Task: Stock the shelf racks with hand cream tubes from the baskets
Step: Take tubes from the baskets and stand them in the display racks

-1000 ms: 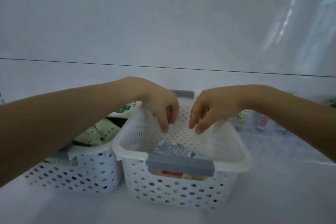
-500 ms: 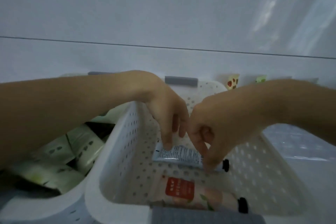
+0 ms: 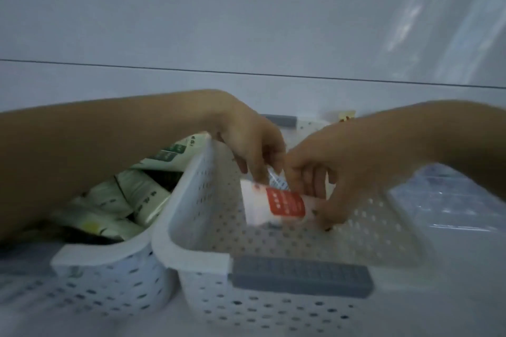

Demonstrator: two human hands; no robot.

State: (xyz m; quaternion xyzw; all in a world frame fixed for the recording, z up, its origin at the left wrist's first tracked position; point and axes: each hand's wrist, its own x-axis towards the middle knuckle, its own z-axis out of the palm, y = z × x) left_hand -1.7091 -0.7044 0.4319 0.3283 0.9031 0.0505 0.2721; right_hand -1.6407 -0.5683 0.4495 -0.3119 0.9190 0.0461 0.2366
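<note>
Holds both hands down inside the white basket (image 3: 191,180). Clamps the curled fingers of the right hand (image 3: 342,161) on the 3 o'clock end of a red-label tube (image 3: 276,202). Pinches with the left hand (image 3: 252,145), fingertips drawn together, a small-print tube (image 3: 278,181) at 12 o'clock of the first, though blurred. At 9 o'clock, touching: second basket (image 3: 109,254), packed with green tubes (image 3: 142,194).

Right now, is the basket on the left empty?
No: the left basket holds a pile of pale green tubes lying against one another.
</note>
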